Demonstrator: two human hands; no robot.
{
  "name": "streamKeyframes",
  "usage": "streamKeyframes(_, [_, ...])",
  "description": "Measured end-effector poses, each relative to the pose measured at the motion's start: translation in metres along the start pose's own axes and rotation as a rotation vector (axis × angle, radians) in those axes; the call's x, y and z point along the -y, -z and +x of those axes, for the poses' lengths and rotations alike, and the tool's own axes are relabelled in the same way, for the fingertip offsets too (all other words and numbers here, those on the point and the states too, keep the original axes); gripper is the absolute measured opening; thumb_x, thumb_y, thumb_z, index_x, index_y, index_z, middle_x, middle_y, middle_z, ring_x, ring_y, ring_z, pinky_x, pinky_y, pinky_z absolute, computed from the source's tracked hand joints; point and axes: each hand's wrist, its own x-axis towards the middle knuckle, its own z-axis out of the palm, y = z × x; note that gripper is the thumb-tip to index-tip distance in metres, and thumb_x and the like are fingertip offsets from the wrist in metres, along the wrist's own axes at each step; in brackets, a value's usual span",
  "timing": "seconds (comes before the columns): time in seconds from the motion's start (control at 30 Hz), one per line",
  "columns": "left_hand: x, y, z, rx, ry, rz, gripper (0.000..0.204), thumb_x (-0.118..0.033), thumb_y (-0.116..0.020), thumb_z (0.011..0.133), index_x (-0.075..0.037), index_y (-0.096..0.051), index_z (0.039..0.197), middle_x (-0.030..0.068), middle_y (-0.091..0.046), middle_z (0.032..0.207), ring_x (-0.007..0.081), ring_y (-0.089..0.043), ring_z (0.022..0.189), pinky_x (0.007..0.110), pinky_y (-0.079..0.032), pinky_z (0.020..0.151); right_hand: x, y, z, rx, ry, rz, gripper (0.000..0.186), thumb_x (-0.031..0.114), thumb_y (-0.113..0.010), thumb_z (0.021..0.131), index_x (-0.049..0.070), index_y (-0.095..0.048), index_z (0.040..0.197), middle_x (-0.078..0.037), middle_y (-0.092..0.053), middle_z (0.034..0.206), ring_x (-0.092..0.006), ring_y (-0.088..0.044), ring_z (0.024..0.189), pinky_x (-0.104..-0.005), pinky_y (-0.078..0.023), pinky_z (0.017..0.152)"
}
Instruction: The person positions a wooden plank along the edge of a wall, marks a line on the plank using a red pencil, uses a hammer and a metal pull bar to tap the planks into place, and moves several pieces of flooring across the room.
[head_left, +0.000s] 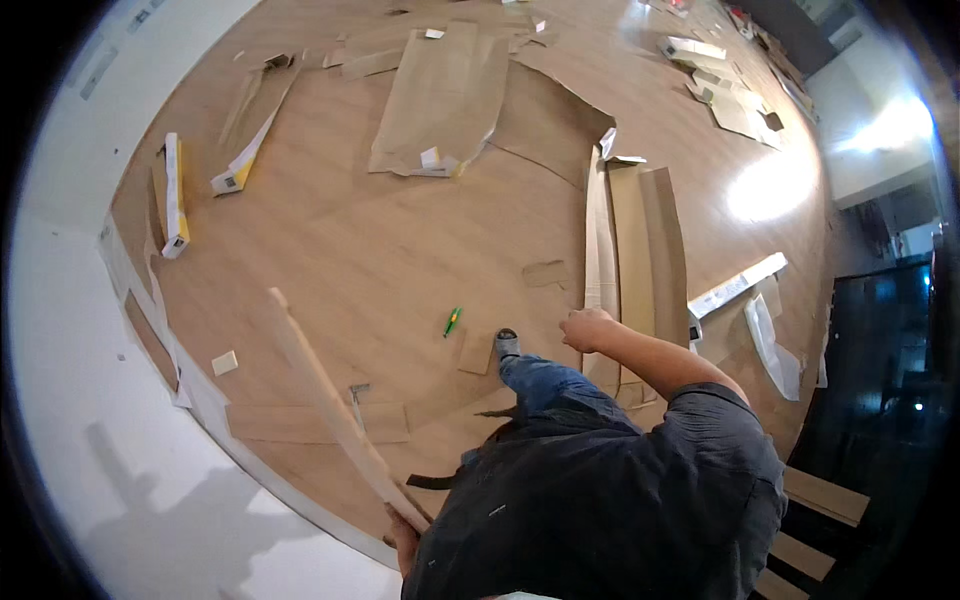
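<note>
My left hand [404,543] is closed round the near end of a long, narrow light-wood board [345,420], which slants up and away to the left. Part of that hand is hidden by my body. Beside the flattened cardboard strips [632,250], my right hand [588,330] hangs with its fingers curled in, and nothing shows in it. A green and yellow utility knife [452,321] lies on the floor ahead of my foot. Just right of the held board is a hammer [357,400], resting by a flat floor plank [285,423].
Torn cardboard [440,100] is spread over the wood floor [380,240]. Long white and yellow boxes [174,195] lie at the left, near the white wall [60,330]. A small pale block [225,363] sits close to it. A white strip box [738,285] and wrapping [772,340] are at right.
</note>
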Motion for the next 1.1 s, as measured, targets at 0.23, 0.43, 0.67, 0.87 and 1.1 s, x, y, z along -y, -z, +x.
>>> streamKeyframes(0.23, [-0.118,-0.256,0.034,0.096,0.076,0.496,0.081,-0.068,-0.036,0.105,-0.001,-0.046,0.149,0.0186,-0.061,0.137,0.0326,-0.058,0.125,0.046,-0.047,0.105,-0.142,0.118,0.056,-0.031,0.153,0.335,0.045,0.041,-0.058,0.099,0.01,-0.063,0.132,-0.018,-0.07,0.124,-0.0399,-0.062,0.121,-0.0502,-0.051,0.101])
streamKeyframes(0.43, [-0.293,-0.44,0.11,0.143,-0.061,0.829,0.085,-0.068,-0.039,0.104,0.005,-0.05,0.144,0.0198,-0.064,0.134,0.0325,-0.063,0.12,0.044,-0.05,0.1,-0.292,0.254,0.153,-0.519,0.029,0.591,0.036,0.032,-0.057,0.102,0.005,-0.067,0.123,-0.021,-0.071,0.11,-0.0405,-0.066,0.106,-0.048,-0.053,0.092])
streamKeyframes(0.67, [-0.497,-0.72,0.171,0.171,0.048,0.814,0.084,-0.067,-0.044,0.103,0.008,-0.055,0.14,0.0221,-0.065,0.131,0.0304,-0.064,0.119,0.042,-0.052,0.097,-0.494,0.064,0.182,-0.495,-0.645,0.752,0.036,0.032,-0.055,0.095,-0.001,-0.069,0.095,-0.025,-0.071,0.106,-0.0445,-0.065,0.105,-0.0526,-0.051,0.093])
streamKeyframes(0.87, [-0.636,-0.96,0.243,0.497,-0.145,0.721,0.087,-0.071,-0.04,0.102,0.005,-0.055,0.141,0.0211,-0.065,0.133,0.0329,-0.066,0.117,0.042,-0.052,0.103,-0.605,-0.049,0.132,0.148,-1.006,1.376,0.028,0.032,-0.063,0.093,0.014,-0.069,0.113,-0.005,-0.072,0.096,-0.0273,-0.072,0.097,-0.0461,-0.058,0.08])
streamKeyframes(1.1, [-0.783,-1.322,0.179,0.382,-0.336,0.938,0.088,-0.07,-0.044,0.102,0.011,-0.062,0.131,0.0216,-0.067,0.13,0.0291,-0.061,0.124,0.038,-0.047,0.104,-0.777,0.105,0.304,0.04,-0.71,2.109,0.026,0.033,-0.053,0.101,0.011,-0.066,0.105,-0.009,-0.068,0.088,-0.0288,-0.064,0.072,-0.0442,-0.051,0.062])
